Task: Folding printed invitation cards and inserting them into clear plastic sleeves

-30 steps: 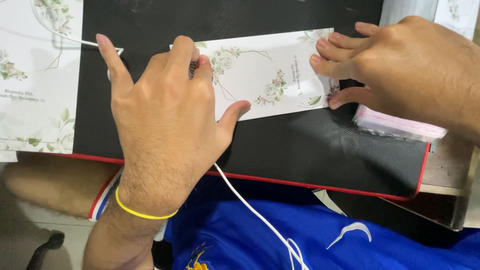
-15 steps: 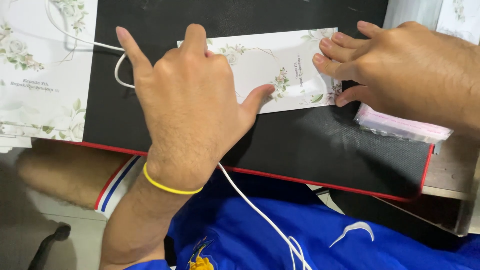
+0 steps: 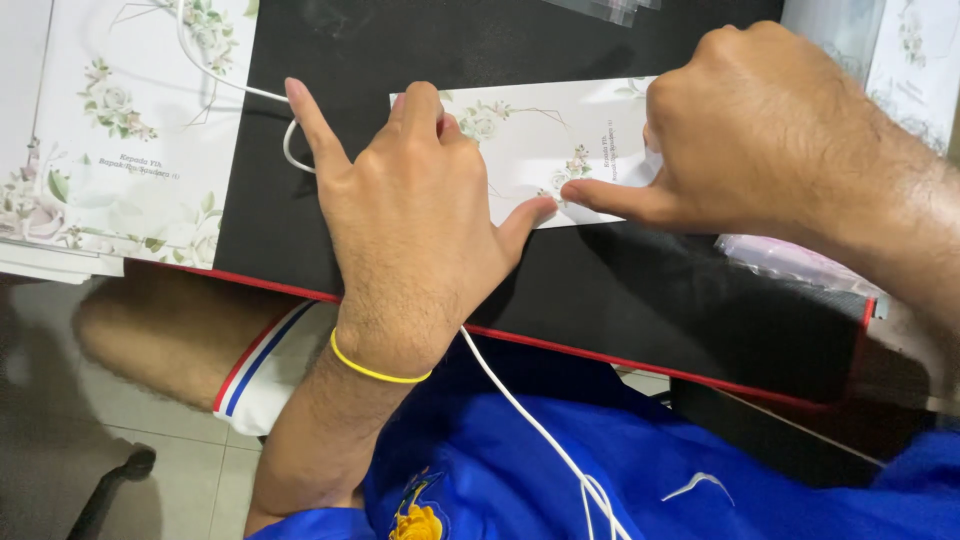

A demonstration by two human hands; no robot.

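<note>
A long white card with a floral print [image 3: 540, 145] lies flat on a black board [image 3: 640, 290] that rests across my lap. My left hand [image 3: 410, 215] presses down on the card's left part, fingers spread, thumb at the lower edge. My right hand [image 3: 760, 130] covers the card's right end, its thumb pointing left along the lower edge and almost touching my left thumb. A yellow band circles my left wrist.
A stack of larger floral cards [image 3: 120, 130] lies at the left. A white cable [image 3: 520, 410] runs from under my left hand down over my blue shirt. Clear plastic sleeves [image 3: 790, 262] lie at the right, more floral cards [image 3: 915, 50] at the top right.
My right hand has shifted left along the card, its thumb now reaching to my left thumb. The view has moved closer. My left hand stays pressed on the card.
</note>
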